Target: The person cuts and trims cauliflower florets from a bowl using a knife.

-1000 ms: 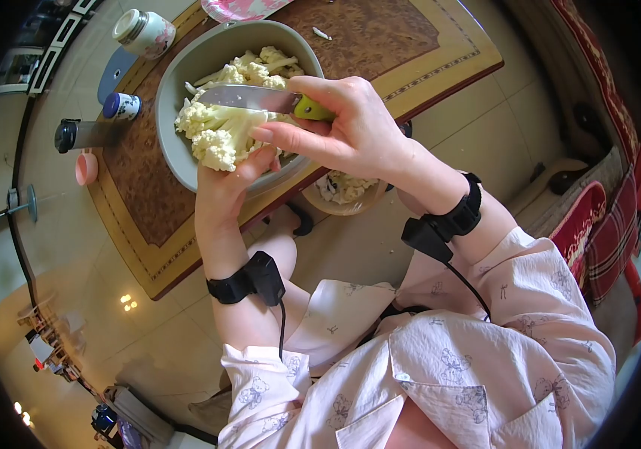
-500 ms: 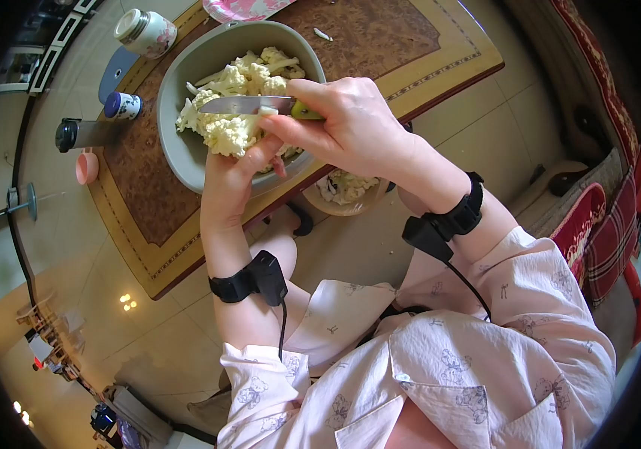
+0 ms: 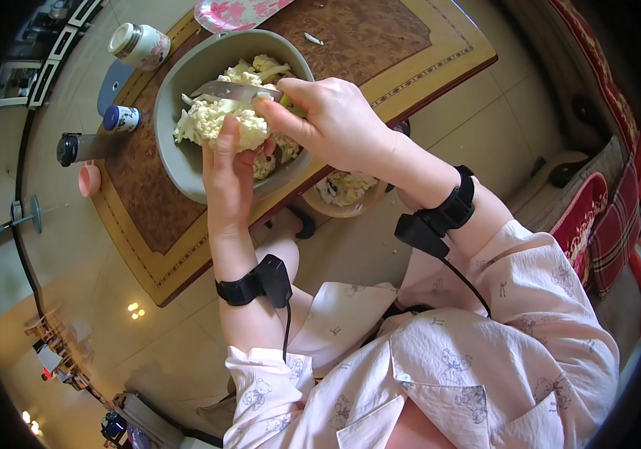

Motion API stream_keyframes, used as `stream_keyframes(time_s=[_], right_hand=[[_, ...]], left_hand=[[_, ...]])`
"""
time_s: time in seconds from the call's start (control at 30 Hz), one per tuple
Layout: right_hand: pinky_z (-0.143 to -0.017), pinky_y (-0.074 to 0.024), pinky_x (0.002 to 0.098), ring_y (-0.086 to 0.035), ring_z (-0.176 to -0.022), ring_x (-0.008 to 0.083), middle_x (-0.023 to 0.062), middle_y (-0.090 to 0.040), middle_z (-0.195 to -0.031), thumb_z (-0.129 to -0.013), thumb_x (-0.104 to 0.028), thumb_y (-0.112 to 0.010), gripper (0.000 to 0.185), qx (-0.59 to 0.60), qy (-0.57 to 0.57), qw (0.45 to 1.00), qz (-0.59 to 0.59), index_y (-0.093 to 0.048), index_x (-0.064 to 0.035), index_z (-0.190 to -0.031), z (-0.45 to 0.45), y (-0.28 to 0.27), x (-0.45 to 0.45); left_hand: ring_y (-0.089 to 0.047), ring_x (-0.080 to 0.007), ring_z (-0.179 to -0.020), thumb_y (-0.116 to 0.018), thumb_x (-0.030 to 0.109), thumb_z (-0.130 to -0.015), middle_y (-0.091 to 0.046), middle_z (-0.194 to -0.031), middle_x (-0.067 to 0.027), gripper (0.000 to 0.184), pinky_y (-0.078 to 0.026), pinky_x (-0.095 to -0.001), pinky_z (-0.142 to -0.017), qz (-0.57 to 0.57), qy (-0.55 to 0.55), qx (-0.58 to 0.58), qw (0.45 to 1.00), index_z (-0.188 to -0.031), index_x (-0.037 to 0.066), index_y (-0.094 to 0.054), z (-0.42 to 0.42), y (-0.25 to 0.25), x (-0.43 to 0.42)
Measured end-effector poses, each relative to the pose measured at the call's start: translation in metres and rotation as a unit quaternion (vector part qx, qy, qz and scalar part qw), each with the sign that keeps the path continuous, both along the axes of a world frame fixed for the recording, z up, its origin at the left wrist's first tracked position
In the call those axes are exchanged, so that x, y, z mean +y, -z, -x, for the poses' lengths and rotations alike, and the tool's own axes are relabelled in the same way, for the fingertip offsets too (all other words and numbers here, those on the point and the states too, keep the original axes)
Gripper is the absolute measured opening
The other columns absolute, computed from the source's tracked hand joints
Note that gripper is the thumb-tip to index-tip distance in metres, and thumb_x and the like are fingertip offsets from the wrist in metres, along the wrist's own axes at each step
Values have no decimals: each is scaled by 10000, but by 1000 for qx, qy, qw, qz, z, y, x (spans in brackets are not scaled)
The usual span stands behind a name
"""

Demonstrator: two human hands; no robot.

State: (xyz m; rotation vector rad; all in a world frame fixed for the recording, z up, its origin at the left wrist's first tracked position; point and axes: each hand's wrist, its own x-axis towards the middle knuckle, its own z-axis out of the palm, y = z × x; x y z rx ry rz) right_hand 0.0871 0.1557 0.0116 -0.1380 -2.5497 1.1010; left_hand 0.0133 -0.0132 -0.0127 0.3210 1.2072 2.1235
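My left hand (image 3: pixel 230 168) grips a large piece of cauliflower (image 3: pixel 219 126) from below, its thumb laid along the near side. In my right hand (image 3: pixel 331 120) is a knife (image 3: pixel 236 91) with a green handle, mostly hidden by the fingers. The blade points left and lies just above the far side of the held cauliflower; whether it touches cannot be made out. Both hands are over the near side of a grey-green basin (image 3: pixel 172 153) on the table. Cut cauliflower florets (image 3: pixel 264 69) lie inside it, behind and below the held piece.
Left of the basin on the wooden table (image 3: pixel 152 213) stand a floral jar (image 3: pixel 141 46), a blue-lidded jar (image 3: pixel 122 118), a dark-capped bottle (image 3: pixel 84 150) and a pink cup (image 3: pixel 89 180). A pink-patterned tray (image 3: pixel 238 13) lies beyond. Below the table edge, a bowl (image 3: pixel 344 193) holds cauliflower scraps.
My left hand has turned the cauliflower, and its thumb now lies upright along it. The knife's blade has shifted up and tilted, its tip further left. My right hand has moved slightly left.
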Motion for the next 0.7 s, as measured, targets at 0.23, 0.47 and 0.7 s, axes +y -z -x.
stream_keyframes(time_s=[0.23,0.47,0.7], right_hand=[[-629,-473,443,-583,-583,353,170,-552,-564,-953,-511,-530,560,-92,-37,980,175,-600,1,-737,-1,-5,10],[-577,-469,424,-587,-556,314,148,-549,-565,-947,-495,-561,517,-20,-60,973,221,-612,-25,-740,-2,8,13],[-481,-455,448,-549,-513,409,195,-511,-539,-919,-351,-681,414,34,-8,998,-46,-523,-47,-687,-2,1,16]], left_hand=[[-579,-161,-1052,-555,347,-1023,-588,-1227,-79,479,-490,-352,-813,124,-132,214,960,-1380,49,-443,-5,9,6],[-541,-156,-1125,-597,352,-1004,-561,-1257,-76,495,-448,-342,-956,102,-132,193,967,-1360,38,-459,-11,5,10],[-612,-109,-884,-531,438,-1010,-649,-1114,-14,413,-466,-283,-607,43,-13,-62,997,-1270,118,-544,-4,0,15]])
